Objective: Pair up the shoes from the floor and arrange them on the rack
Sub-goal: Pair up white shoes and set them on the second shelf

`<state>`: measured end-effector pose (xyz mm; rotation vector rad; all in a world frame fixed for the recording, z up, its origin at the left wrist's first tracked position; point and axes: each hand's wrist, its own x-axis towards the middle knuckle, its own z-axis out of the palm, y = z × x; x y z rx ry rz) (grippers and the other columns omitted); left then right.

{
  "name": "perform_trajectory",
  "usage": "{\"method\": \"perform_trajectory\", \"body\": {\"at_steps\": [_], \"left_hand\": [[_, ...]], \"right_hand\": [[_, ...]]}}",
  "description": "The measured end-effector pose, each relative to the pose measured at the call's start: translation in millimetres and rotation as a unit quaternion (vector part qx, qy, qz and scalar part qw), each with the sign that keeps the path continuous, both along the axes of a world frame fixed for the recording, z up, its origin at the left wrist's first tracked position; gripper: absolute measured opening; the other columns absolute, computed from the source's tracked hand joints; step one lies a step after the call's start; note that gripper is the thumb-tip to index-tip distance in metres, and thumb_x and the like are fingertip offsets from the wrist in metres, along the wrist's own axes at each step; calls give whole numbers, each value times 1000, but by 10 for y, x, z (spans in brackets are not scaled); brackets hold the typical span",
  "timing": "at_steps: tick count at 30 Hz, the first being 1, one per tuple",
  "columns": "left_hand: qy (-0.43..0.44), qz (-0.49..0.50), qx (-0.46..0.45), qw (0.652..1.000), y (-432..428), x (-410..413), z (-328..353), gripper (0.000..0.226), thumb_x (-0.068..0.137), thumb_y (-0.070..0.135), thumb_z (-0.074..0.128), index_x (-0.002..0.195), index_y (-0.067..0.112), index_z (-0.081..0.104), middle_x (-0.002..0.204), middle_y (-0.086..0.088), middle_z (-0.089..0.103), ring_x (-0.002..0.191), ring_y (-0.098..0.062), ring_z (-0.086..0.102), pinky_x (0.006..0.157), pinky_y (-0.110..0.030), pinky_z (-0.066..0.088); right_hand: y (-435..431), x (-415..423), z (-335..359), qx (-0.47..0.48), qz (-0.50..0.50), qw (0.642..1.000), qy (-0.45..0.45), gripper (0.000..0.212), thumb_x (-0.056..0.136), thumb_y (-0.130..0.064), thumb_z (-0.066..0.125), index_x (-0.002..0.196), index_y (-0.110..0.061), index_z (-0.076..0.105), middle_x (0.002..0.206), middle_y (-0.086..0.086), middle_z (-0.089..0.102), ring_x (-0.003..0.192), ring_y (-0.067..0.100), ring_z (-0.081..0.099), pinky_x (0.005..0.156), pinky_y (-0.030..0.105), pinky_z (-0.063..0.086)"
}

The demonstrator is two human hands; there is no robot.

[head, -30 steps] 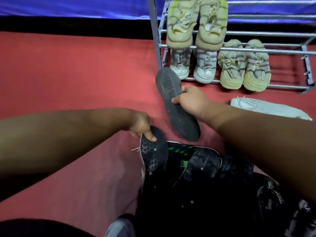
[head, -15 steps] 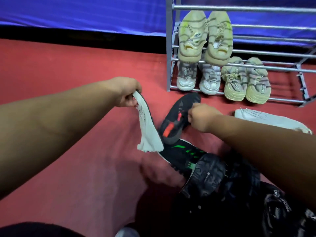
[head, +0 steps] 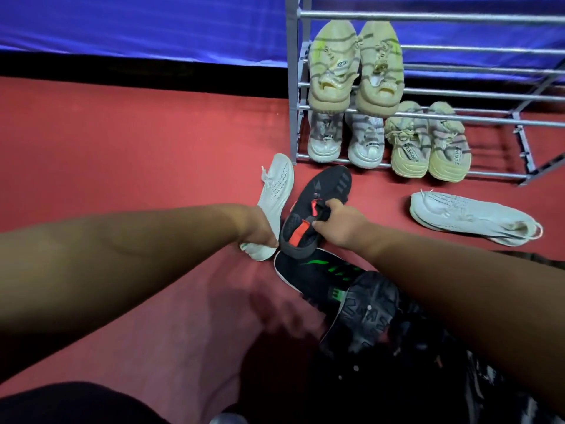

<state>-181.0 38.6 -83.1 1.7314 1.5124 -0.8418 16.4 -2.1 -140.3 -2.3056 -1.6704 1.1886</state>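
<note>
My left hand (head: 260, 229) grips the heel end of a white knit shoe (head: 275, 186) whose toe points toward the rack. My right hand (head: 339, 221) holds a black shoe with red accents (head: 318, 203) by its collar, right beside the white one. A matching white knit shoe (head: 464, 217) lies on its side on the floor to the right. The grey metal rack (head: 428, 16) holds a yellow-green pair (head: 354, 65) on an upper bar, and a white-grey pair (head: 345, 139) and a tan pair (head: 428, 142) on the bottom bars.
A heap of dark shoes lies near me, among them a black shoe with green stripes (head: 321, 270) and an upturned black sole (head: 367, 313). The floor is red carpet (head: 137, 148). A blue wall covering (head: 137, 22) runs behind the rack.
My left hand lifted the white shoe out of the pile and swung it forward next to the black one. The black shoe in my right hand turned from sole-up to upper-up.
</note>
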Motion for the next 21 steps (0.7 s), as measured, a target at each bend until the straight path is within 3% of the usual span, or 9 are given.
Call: {"method": "perform_trajectory", "body": {"at_steps": [3, 7, 10, 12, 15, 18, 21], "left_hand": [[-10, 32, 40, 999, 49, -73, -13, 52, 85, 41, 85, 102, -5, 68, 89, -27, 77, 75, -41, 77, 67, -43, 65], [34, -26, 162, 986, 170, -142, -47, 51, 83, 45, 82, 104, 0, 67, 89, -10, 65, 75, -31, 67, 63, -33, 53], [25, -16, 146, 989, 266, -181, -132, 44, 87, 46, 77, 86, 3, 69, 68, -4, 65, 70, -29, 67, 60, -30, 51], [53, -58, 152, 985, 304, -195, -201, 58, 89, 59, 72, 102, 3, 73, 82, -5, 66, 86, -29, 67, 70, -28, 47], [66, -74, 192, 976, 302, -234, -426, 95, 82, 78, 66, 137, 2, 54, 118, -11, 59, 121, -32, 54, 89, -34, 47], [17, 2, 169, 986, 299, -267, -588, 115, 74, 72, 81, 146, -5, 35, 134, -18, 57, 121, -35, 59, 91, -37, 51], [6, 7, 199, 980, 292, -264, -625, 102, 76, 65, 83, 135, -6, 38, 125, -20, 62, 110, -36, 64, 79, -36, 49]], "right_hand": [[-22, 5, -32, 4, 6, 1000, 28, 64, 100, -32, 63, 157, -15, 38, 143, 17, 59, 128, 35, 58, 96, 31, 43], [-32, 42, -36, 9, 14, 999, 28, 58, 100, -31, 63, 150, -15, 41, 135, 16, 62, 121, 33, 60, 87, 28, 37], [-46, 177, -14, 35, 19, 999, -15, 44, 100, -30, 59, 140, -12, 48, 132, 17, 65, 122, 36, 61, 90, 33, 41], [-77, 344, 28, 61, 4, 996, -59, 40, 98, -30, 57, 132, -10, 50, 130, 19, 62, 121, 39, 61, 95, 39, 46], [-174, 681, 124, 58, 14, 976, -209, 44, 94, -30, 57, 131, -8, 49, 133, 18, 50, 122, 41, 53, 100, 48, 46], [-283, 1018, 151, 41, 38, 951, -303, 50, 90, -30, 60, 133, -9, 46, 136, 16, 45, 126, 38, 48, 103, 47, 44], [-432, 1256, 92, 23, 41, 946, -322, 61, 88, -32, 61, 140, -8, 43, 137, 16, 44, 126, 37, 48, 104, 47, 45]]}}
